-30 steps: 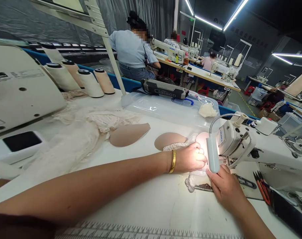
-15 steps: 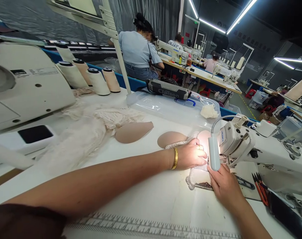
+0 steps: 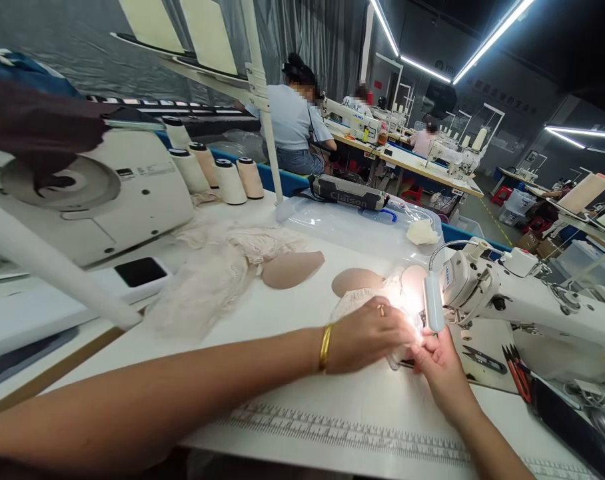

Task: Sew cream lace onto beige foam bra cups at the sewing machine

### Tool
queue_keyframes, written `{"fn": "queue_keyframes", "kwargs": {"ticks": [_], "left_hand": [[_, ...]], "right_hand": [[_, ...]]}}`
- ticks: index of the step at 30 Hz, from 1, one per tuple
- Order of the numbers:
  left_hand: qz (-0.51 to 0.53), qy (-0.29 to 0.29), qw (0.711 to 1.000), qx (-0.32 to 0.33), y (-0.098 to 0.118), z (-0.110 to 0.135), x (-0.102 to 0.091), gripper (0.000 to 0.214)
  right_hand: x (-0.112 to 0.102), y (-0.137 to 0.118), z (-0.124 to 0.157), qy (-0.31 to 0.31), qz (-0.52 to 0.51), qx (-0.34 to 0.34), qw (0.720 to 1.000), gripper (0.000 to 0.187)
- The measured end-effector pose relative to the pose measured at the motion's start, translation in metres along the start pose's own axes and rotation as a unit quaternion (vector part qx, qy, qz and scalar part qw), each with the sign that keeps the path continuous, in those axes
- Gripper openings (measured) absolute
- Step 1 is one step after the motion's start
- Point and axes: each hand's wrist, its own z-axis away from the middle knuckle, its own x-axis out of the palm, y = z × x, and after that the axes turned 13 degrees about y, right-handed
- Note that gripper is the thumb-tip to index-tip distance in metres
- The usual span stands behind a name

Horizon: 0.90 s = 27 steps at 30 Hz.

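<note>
Through the head camera, I watch from afar as the left hand (image 3: pixel 370 339) and right hand (image 3: pixel 438 360) pinch pale lace fabric (image 3: pixel 353 302) at four o'clock, beneath a lit lamp (image 3: pixel 434 305) beside the sewing machine (image 3: pixel 537 308) at three; a co-worker (image 3: pixel 291 120) sits at twelve.

The lace (image 3: pixel 350 304) looks like sheer cloth, the beige cups (image 3: pixel 292 270) smooth and matt, the box (image 3: pixel 327 224) glossy translucent plastic, the bangle (image 3: pixel 325 348) polished metal.
</note>
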Motion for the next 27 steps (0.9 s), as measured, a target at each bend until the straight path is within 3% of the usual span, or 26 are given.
{"fn": "queue_keyframes", "kwargs": {"ticks": [1,2,3,4,5,6,7,9,11,14,17,20,24,27], "left_hand": [[0.084,0.002,0.994,-0.07,0.018,0.011,-0.001,0.022],[0.181,-0.003,0.969,-0.171,0.035,0.021,0.001,0.028],[0.28,-0.021,0.913,-0.297,0.05,0.03,0.004,0.036],[0.382,-0.036,0.825,-0.416,0.062,0.037,0.009,0.042],[0.459,-0.004,0.734,-0.501,0.07,0.041,0.013,0.049],[0.512,0.052,0.66,-0.547,0.075,0.042,0.018,0.05],[0.548,0.117,0.605,-0.566,0.077,0.041,0.021,0.049],[0.564,0.251,0.556,-0.556,0.075,0.035,0.022,0.044],[0.557,0.315,0.541,-0.545,0.072,0.028,0.02,0.041],[0.573,0.287,0.55,-0.535,0.074,0.024,0.014,0.043],[0.594,0.231,0.575,-0.512,0.08,0.026,0.006,0.05],[0.595,0.231,0.591,-0.492,0.082,0.03,0.0,0.055],[0.584,0.254,0.592,-0.494,0.078,0.028,0.002,0.052],[0.555,0.314,0.573,-0.515,0.074,0.023,0.009,0.04]], "right_hand": [[0.008,-0.004,0.005,0.002,-0.056,0.029,0.998,0.031],[0.015,-0.007,0.011,0.01,-0.091,0.044,0.995,0.033],[0.021,-0.009,0.019,0.023,-0.111,0.049,0.992,0.035],[0.027,-0.011,0.028,0.036,-0.122,0.048,0.991,0.036],[0.032,-0.011,0.037,0.051,-0.124,0.043,0.99,0.038],[0.037,-0.01,0.048,0.062,-0.117,0.038,0.991,0.041],[0.04,-0.009,0.058,0.071,-0.103,0.032,0.992,0.042],[0.044,-0.006,0.075,0.077,-0.059,0.017,0.995,0.042],[0.044,-0.004,0.081,0.07,-0.016,-0.011,0.997,0.041],[0.035,-0.008,0.068,0.052,-0.018,-0.025,0.998,0.043],[0.024,-0.012,0.05,0.033,-0.118,0.075,0.99,0.058],[0.024,-0.015,0.048,0.031,-0.224,0.152,0.962,0.075],[0.037,-0.017,0.063,0.078,-0.257,0.143,0.953,0.086],[0.045,-0.018,0.067,0.103,-0.24,0.138,0.955,0.095]]}}
